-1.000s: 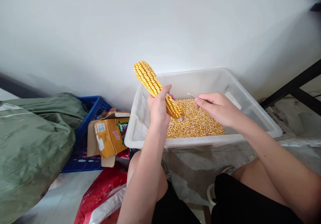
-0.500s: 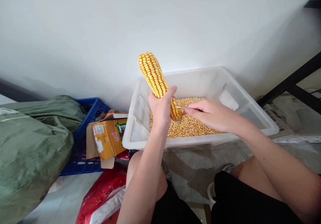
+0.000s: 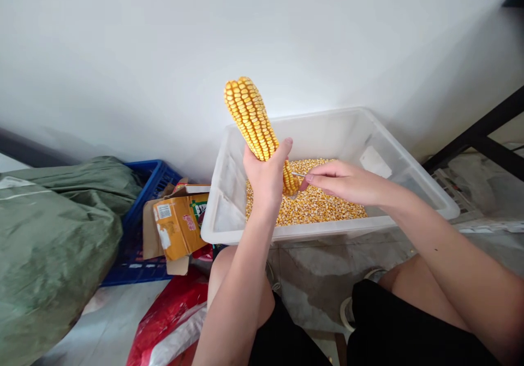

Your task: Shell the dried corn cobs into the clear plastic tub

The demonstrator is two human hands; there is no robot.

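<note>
My left hand (image 3: 265, 177) has its fingers wrapped around a long, yellow, bumpy ear of corn (image 3: 251, 117). The corn leans with its fat end up and its low end over a big, cloudy white plastic tub (image 3: 327, 231). My right hand (image 3: 339, 181) pinches a thin, silvery stick (image 3: 299, 174) at that low end. Loose yellow kernels (image 3: 323, 208) lie in the tub.

Head camera is looking forward and steeply down from wearer's head. Facing white wall (image 3: 164, 54) at 12 o'clock; taking in plastic bin (image 3: 327, 136) near centre, close range; catching black shorts (image 3: 286, 338), nearer, at 6 o'clock; including black frame (image 3: 475, 133) at 3 o'clock.
</note>
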